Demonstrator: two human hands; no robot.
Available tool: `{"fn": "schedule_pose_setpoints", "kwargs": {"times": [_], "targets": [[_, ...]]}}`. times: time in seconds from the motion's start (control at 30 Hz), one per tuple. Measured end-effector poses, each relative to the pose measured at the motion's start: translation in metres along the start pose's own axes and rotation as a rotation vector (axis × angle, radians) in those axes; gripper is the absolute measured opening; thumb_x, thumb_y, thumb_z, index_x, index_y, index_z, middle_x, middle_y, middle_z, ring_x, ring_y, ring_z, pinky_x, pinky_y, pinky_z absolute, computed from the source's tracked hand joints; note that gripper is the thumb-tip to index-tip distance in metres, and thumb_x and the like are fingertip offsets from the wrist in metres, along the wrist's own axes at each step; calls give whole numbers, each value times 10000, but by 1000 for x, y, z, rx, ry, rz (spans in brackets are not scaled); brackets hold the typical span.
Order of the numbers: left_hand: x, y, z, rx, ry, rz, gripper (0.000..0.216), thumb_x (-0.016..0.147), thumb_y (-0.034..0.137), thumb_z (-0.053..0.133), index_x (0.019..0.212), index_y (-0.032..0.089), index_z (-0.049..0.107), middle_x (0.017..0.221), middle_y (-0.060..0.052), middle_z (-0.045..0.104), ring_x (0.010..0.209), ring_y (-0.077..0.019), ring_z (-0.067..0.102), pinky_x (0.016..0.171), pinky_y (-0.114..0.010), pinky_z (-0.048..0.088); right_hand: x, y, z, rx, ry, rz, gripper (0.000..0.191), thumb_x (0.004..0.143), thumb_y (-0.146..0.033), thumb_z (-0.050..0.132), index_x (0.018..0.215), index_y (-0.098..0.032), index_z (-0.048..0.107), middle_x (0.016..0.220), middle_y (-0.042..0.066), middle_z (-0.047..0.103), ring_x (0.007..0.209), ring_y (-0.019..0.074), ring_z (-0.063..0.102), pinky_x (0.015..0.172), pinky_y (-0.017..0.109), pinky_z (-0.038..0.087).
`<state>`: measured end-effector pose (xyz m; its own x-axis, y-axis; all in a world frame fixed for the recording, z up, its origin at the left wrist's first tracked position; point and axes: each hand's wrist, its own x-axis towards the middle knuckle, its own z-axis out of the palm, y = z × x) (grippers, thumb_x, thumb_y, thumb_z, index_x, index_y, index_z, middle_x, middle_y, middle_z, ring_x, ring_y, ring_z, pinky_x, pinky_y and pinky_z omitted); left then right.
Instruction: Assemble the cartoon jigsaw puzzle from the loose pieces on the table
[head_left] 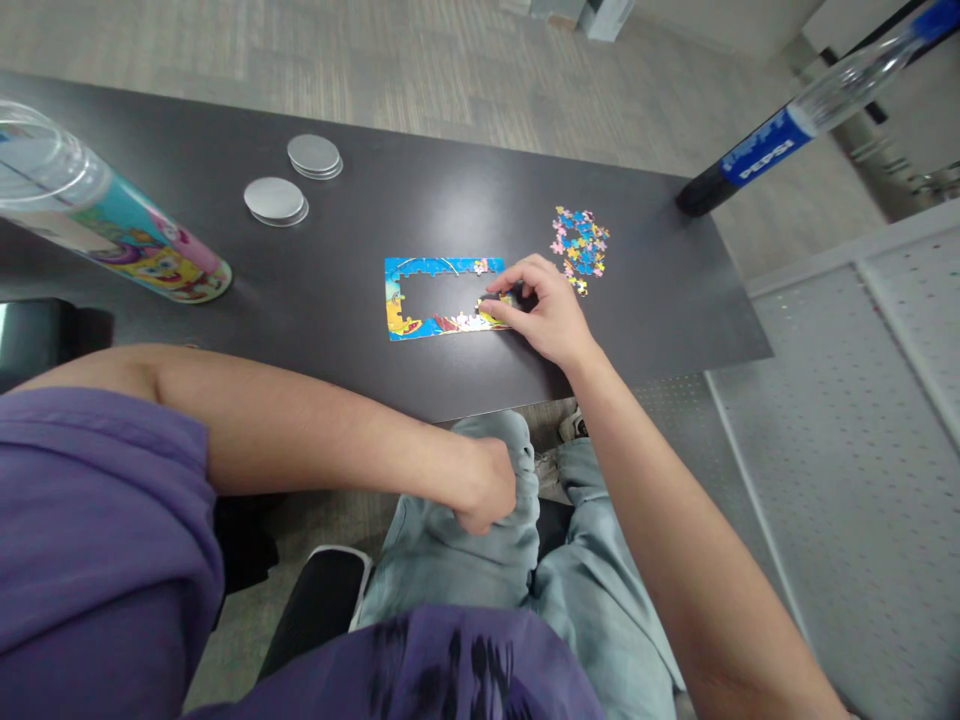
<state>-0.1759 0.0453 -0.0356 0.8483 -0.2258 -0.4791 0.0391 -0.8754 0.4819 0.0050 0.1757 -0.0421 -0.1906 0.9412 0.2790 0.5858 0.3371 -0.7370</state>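
Dark tabletop (360, 230) carrying near its front edge a half-built puzzle frame (431, 298), thin, light, probably easy to break apart, right hand (544, 312) fingers pinching a small piece at its right end, left hand (486, 485) clenched, empty, on the lap.

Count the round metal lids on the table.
2, side by side on the dark table beyond the puzzle frame: the nearer lid and the farther lid to its right. Each might be a stack, so more may be hidden.
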Motion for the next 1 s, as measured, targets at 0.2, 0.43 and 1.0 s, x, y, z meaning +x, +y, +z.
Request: {"fn": "schedule_pose_setpoints", "kwargs": {"times": [0.2, 0.43, 1.0], "targets": [[-2, 0, -1, 30, -16, 4, 243, 945, 276, 770, 1022, 214, 991, 1059, -166, 964, 953, -363, 877, 878, -514, 682, -8, 7, -6, -22, 197, 27, 365, 1169, -675, 855, 1073, -323, 850, 1074, 56, 784, 928, 272, 629, 989, 485, 602], [-3, -2, 6, 13, 64, -4, 144, 936, 289, 829, 874, 255, 955, 872, -150, 920, 822, -323, 863, 816, -447, 640, -52, 45, -69, -153, 445, 179, 471, 1137, -810, 865, 1140, -341, 825, 1112, 82, 737, 889, 292, 609, 941, 517, 650], [-11, 1, -4, 73, 16, 6, 299, 1003, 313, 736, 1091, 195, 996, 963, -204, 940, 832, -342, 841, 783, -474, 589, -50, 65, -90, -162, 294, 270, 344, 987, -601, 1016, 1120, -305, 901, 1206, 75, 779, 897, 246, 663, 972, 464, 664]]}}
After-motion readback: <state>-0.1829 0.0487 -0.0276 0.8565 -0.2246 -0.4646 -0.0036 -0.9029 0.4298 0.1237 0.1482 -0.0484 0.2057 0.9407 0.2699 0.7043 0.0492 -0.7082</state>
